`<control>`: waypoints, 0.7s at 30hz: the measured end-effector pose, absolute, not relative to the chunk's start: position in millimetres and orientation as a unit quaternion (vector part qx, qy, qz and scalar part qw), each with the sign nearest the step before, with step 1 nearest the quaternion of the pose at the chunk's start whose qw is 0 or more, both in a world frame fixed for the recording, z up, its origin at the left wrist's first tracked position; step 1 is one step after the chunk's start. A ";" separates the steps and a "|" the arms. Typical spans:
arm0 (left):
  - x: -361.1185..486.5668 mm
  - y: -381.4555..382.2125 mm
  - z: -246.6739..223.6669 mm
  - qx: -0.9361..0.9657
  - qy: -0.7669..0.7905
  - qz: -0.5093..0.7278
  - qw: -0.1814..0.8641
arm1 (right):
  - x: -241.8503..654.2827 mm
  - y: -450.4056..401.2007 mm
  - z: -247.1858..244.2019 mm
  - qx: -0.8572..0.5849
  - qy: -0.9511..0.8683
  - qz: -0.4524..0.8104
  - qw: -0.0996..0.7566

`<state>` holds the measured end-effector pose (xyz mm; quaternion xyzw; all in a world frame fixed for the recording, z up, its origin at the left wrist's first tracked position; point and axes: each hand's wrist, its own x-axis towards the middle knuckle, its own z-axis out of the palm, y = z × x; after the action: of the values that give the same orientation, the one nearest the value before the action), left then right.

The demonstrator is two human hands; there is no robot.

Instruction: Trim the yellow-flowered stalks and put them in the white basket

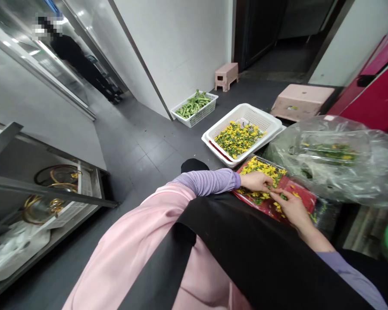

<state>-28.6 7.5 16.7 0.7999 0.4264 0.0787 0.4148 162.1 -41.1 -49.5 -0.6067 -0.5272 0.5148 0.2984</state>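
Observation:
My left hand [257,181] reaches in over a red tray [304,193] with its fingers pinched together around a small green stem. My right hand [292,209] comes from the lower right, thumb and fingers closed on a green flower stem [283,196]. The fingertips of both hands nearly meet, so the exact grip is partly hidden. Loose yellow flowers with green stems [258,168] are heaped at the tray's left side, and a few lie scattered below my hands. Just beyond stands a white perforated basket [276,125] with more yellow-flowered greens [237,138] in it.
A clear plastic bag [368,146] with a clear box of greens lies at the right. Farther off are a white basket [200,115] of green stems and two pink stools [226,76]. A metal shelf [98,198] stands left; a person [74,54] is in the background.

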 end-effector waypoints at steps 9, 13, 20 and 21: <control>-27.8 4.8 36.3 0.686 0.491 0.123 0.522 | 157.1 -40.8 -30.3 -0.612 -0.563 0.464 0.306; -31.2 13.4 31.4 0.640 0.532 0.128 0.539 | 157.1 -30.3 -33.5 -0.589 -0.548 0.495 0.328; -32.1 5.9 26.1 0.547 0.543 0.158 0.618 | 154.1 -35.6 -39.3 -0.478 -0.345 0.705 0.393; -31.2 4.4 25.4 0.535 0.548 0.159 0.623 | 153.9 -36.9 -38.6 -0.455 -0.321 0.730 0.397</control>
<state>-31.2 4.4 25.4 0.5351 0.5483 0.1594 0.6226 153.9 -36.9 -38.6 -0.4550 -0.3210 0.7297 0.3968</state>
